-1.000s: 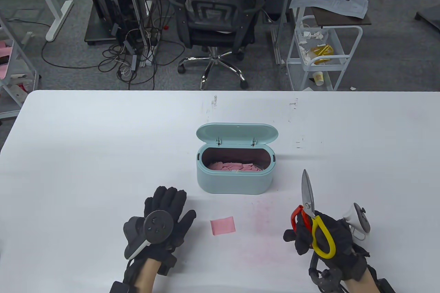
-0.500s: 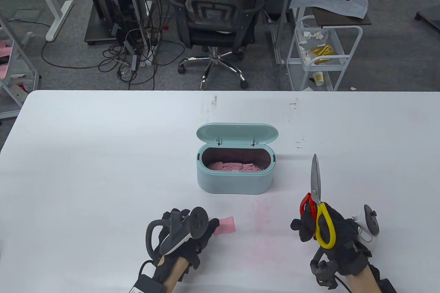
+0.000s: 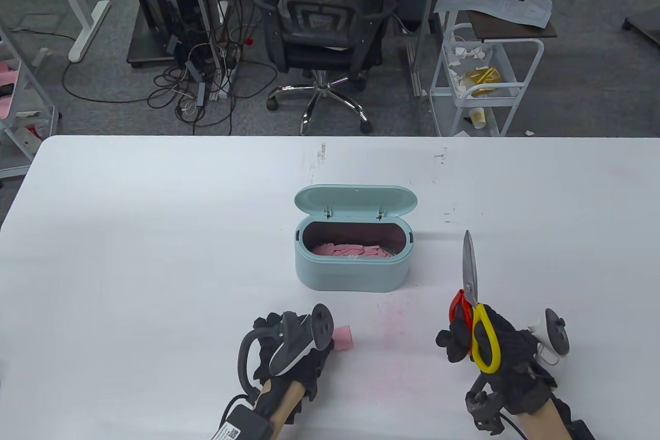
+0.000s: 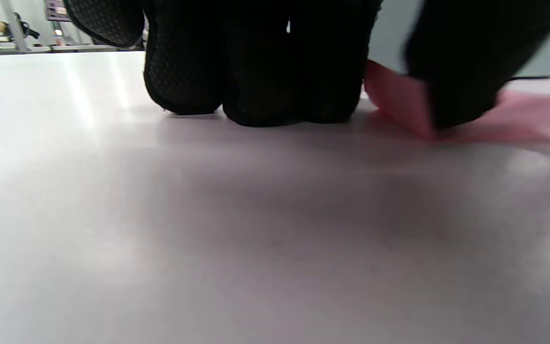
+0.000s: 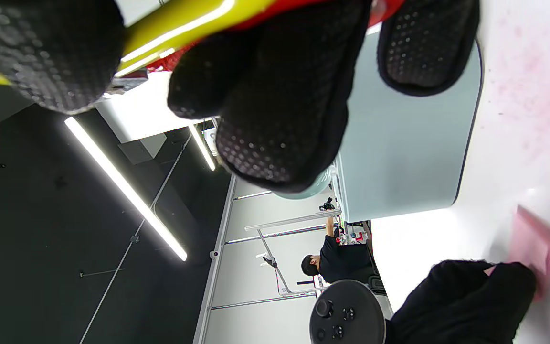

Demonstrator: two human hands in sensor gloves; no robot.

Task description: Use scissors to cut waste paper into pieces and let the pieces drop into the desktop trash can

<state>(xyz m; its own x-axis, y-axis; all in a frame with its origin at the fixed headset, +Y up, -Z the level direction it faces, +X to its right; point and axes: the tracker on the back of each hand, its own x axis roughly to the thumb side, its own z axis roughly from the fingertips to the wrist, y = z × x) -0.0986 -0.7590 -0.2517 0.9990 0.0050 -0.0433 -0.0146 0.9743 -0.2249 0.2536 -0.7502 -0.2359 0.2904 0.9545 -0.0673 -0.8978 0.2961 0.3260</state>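
Pink paper (image 3: 344,337) lies on the tabletop (image 3: 154,254) before the open trash can (image 3: 353,259), one edge lifting, pinched by the left hand (image 3: 289,352). Right hand (image 3: 479,344) grips closed scissors (image 3: 472,300). Secure the pinch before raising it.

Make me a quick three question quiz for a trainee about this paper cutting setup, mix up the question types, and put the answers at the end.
1. True or false: the lid of the trash can is closed.
2. Which of the hands holds the scissors? A) left hand B) right hand
3. Fill in: the left hand's fingers are on a piece of ____ paper lying on the table.

Key: 1. False, the lid stands open and pink scraps show inside. 2. B. 3. pink.
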